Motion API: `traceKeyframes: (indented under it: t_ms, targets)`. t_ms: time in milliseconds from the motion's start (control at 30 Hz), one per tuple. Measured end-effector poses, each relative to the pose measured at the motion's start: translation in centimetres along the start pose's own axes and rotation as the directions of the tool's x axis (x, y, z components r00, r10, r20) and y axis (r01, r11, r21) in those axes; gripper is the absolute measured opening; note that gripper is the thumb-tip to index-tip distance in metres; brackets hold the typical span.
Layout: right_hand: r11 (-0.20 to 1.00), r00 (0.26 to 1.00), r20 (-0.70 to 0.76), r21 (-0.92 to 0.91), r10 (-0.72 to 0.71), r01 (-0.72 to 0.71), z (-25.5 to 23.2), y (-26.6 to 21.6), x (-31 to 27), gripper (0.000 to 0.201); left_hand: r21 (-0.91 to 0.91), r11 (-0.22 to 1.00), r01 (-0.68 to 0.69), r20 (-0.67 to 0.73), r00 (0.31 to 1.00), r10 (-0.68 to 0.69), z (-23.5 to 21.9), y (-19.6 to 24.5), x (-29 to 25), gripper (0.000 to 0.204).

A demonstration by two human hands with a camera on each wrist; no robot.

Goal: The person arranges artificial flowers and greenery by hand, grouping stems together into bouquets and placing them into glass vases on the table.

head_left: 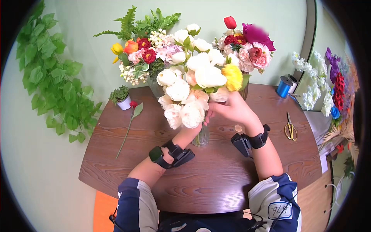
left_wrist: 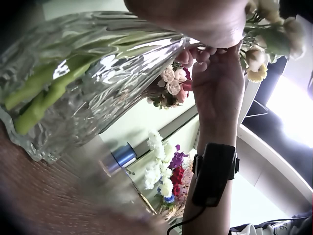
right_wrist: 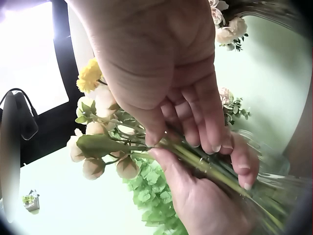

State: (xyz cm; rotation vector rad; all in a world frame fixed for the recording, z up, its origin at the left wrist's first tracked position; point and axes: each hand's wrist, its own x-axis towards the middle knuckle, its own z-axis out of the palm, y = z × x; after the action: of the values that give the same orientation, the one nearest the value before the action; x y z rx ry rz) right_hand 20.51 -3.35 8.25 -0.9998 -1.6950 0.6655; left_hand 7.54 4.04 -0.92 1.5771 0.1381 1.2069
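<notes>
A bunch of white and blush peonies (head_left: 201,75) with one yellow flower (head_left: 232,77) stands in a ribbed clear glass vase (left_wrist: 117,83) at the middle of the table. In the head view the blooms hide most of my left hand (right_wrist: 203,203), which grips the green stems (right_wrist: 205,169) close to the vase mouth. From the other side my right hand (head_left: 235,110) pinches the stems just under the flower heads, thumb against them, fingers curled. Both hands nearly meet there. Thick green stems (left_wrist: 54,90) show through the glass.
Behind stand two mixed bouquets, one with orange tulips (head_left: 131,46) and one with a purple bloom (head_left: 257,34). A red flower stem (head_left: 125,135) and small potted succulent (head_left: 123,101) are left; ribbon spools (head_left: 284,87) and gold-handled scissors (head_left: 290,129) lie right.
</notes>
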Motion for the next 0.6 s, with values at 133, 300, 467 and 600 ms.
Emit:
traceKeyframes:
  t_ms: [133,300,467,600]
  targets:
    - [0.996,0.995,-0.086,0.07,-0.04,0.046,-1.5,0.4,0.2,0.011,-0.05,0.999,0.004,0.035,0.999,-0.002,-0.7,-1.4,0.0,0.018]
    - [0.99,0.99,-0.084,-0.091,-0.117,0.109,-0.5,0.8,0.2,0.009,0.103,0.994,-0.026,0.096,0.995,0.016,-0.9,-1.9,0.0,0.02]
    - [0.981,0.993,-0.019,-0.157,-0.116,0.111,0.2,0.5,0.4,0.004,0.211,0.963,0.167,-0.022,0.986,-0.166,0.1,0.2,-0.3,0.055]
    - [0.952,0.974,-0.041,-0.224,-0.224,0.209,0.1,2.0,0.5,0.003,0.321,0.927,0.194,-0.038,0.981,-0.193,0.1,0.7,-0.5,0.057]
